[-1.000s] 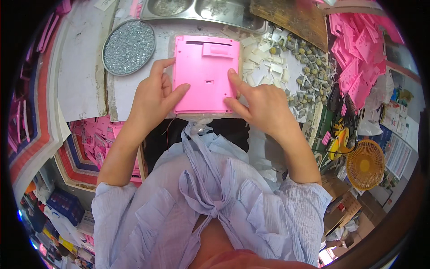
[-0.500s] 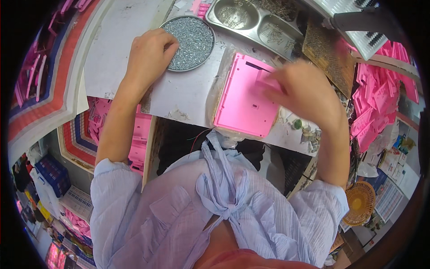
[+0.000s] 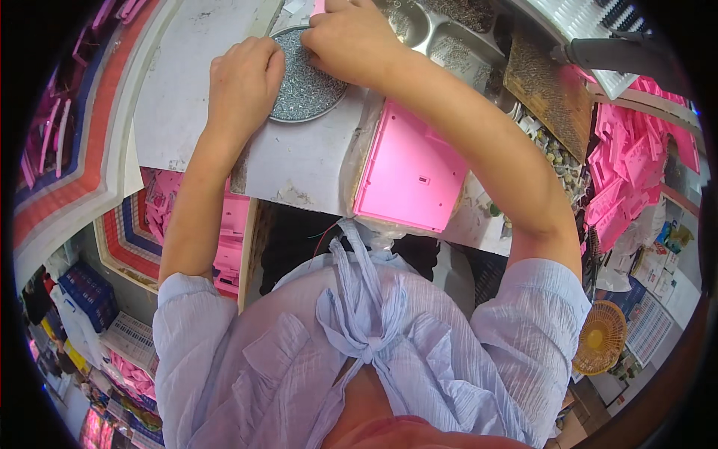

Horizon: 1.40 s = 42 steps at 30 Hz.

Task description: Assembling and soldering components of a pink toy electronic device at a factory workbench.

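The left hand [image 3: 243,86] is loosely curled at the near-left rim of the dish [image 3: 303,105], its fingertips hidden, so whether it grips anything cannot be told. The right hand [image 3: 351,43] reaches across with bent fingers over the dish's far right side; its grip cannot be told either. Small silvery pieces fill the dish. The pink panel [image 3: 410,168] lies on the table [image 3: 292,161], right of the dish, partly under the right forearm. Beyond are the metal tray [image 3: 455,56] and a brown board [image 3: 550,93]. Pink parts [image 3: 628,168] heap at the right, above an orange basket [image 3: 600,337]; a blue crate [image 3: 88,293] stands lower left.
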Available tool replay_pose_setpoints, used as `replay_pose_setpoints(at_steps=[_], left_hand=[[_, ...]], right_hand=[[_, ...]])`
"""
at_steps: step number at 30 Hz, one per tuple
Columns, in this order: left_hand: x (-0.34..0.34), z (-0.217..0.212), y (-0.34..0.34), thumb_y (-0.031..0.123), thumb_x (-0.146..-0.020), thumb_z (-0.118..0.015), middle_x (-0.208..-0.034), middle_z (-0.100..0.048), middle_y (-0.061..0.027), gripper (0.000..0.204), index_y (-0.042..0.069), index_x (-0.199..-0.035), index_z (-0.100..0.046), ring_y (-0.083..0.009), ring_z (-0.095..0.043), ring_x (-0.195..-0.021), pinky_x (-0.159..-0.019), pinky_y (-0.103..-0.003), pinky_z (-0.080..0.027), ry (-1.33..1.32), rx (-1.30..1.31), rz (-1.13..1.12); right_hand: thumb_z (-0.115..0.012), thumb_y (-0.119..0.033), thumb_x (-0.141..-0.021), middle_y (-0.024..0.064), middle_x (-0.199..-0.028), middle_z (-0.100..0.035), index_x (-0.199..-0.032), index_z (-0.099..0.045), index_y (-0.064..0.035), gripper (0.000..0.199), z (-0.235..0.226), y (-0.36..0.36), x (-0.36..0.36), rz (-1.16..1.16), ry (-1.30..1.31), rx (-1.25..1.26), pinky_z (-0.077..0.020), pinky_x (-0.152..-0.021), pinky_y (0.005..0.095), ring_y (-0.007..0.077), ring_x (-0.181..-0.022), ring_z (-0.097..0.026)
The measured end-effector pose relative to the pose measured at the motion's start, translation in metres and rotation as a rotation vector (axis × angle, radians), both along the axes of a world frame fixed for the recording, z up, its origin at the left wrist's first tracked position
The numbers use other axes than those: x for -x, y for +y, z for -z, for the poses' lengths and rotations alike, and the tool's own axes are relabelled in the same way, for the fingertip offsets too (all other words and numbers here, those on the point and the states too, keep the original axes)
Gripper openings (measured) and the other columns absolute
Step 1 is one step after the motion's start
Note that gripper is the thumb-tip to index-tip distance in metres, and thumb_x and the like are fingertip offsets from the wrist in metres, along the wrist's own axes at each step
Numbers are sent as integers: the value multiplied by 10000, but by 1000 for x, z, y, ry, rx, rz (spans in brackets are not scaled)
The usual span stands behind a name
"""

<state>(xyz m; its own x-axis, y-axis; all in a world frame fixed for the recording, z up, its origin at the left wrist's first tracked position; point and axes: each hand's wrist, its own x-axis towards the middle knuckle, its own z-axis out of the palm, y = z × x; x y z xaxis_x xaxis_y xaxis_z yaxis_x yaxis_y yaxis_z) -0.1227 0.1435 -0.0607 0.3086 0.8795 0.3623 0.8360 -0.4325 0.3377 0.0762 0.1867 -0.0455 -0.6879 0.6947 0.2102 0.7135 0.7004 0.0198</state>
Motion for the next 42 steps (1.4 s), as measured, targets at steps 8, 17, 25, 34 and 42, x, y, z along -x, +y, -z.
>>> replay_pose_setpoints(at_steps=[8,17,25,34,42], left_hand=[[-33,-15,-27,157,-978,-607,-884,-637,-143,142,21,-953,-642,-350,-626,-885,-802,-456,-465,-135,19,217],[-87,-34,-45,82,-876,-703,-867,-651,-126,92,4,-870,-655,-324,-635,-834,-765,-410,-499,-383,258,468],[-93,-35,-50,114,-829,-752,-870,-675,-64,70,65,-859,-712,-293,-656,-831,-749,-413,-502,-249,85,476],[-81,-35,-57,76,-836,-765,-970,-707,-81,132,50,-963,-740,-267,-678,-884,-775,-369,-504,-343,144,381],[-8,-21,-26,193,-833,-765,-956,-697,-55,112,107,-905,-756,-286,-642,-897,-836,-425,-456,182,67,1]], right_hand=[[-613,-169,-826,128,-887,-748,-805,-767,-51,195,-12,9,-6,63,138,14,-503,-836,477,324,-930,-657],[-750,-119,-837,85,-872,-709,-902,-723,-34,110,-66,-98,-160,288,586,335,-501,-814,374,259,-871,-645],[-719,-93,-890,77,-898,-705,-963,-704,8,126,-50,-118,-192,409,586,531,-507,-782,310,175,-854,-655],[-736,-135,-863,104,-849,-680,-949,-712,-16,149,-61,-75,-146,150,492,354,-522,-739,360,239,-803,-656],[-646,-193,-826,127,-918,-762,-825,-784,-70,185,-9,2,1,-103,7,111,-526,-838,481,323,-981,-684]])
